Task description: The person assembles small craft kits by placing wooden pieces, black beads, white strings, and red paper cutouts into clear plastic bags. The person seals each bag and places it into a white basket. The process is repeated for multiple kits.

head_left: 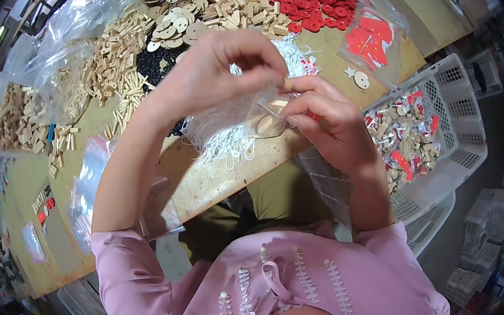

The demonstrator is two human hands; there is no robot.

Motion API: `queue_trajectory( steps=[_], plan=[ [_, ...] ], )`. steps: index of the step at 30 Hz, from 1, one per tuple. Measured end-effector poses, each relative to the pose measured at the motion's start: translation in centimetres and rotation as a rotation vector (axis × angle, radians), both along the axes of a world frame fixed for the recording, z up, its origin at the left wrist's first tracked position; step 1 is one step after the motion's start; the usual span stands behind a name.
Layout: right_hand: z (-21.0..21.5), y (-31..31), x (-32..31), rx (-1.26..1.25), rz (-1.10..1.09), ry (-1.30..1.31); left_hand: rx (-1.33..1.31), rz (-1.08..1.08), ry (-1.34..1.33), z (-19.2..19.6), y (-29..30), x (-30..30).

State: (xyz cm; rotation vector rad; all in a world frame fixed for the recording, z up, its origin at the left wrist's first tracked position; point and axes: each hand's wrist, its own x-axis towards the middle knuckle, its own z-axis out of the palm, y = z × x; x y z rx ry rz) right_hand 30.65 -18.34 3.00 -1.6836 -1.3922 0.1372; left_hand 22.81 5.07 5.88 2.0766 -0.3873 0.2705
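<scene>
Pinching a small clear bag (pixel 267 116) of wooden pieces, both hands' grip clenched, bag lying sideways.

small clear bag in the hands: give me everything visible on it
The bag is small, clear, thin plastic, crinkled and glossy. Pale wooden pieces show through it, one an oval disc; the count is unclear. It is held just above the table edge, over a heap of white string. The left hand pinches its top from above; the right hand grips its right side, thumb and fingers at the mouth. Whether the mouth is open is hard to tell.
</scene>
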Motion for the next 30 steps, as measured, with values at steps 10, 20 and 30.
queue_trajectory(
  steps=[10,20,30],
  plan=[
    [-0.1,-1.6,-0.3,0.010,-0.005,0.167,0.432,0.321,-0.026,-5.4,1.8,12.9],
    [-0.2,-2.6,-0.1,0.002,-0.028,0.160,0.566,0.341,0.095,-8.5,1.0,17.9],
    [0.7,-1.8,-0.8,-0.001,-0.023,0.063,-0.393,0.087,0.039,0.5,-1.4,0.9]
  ],
)
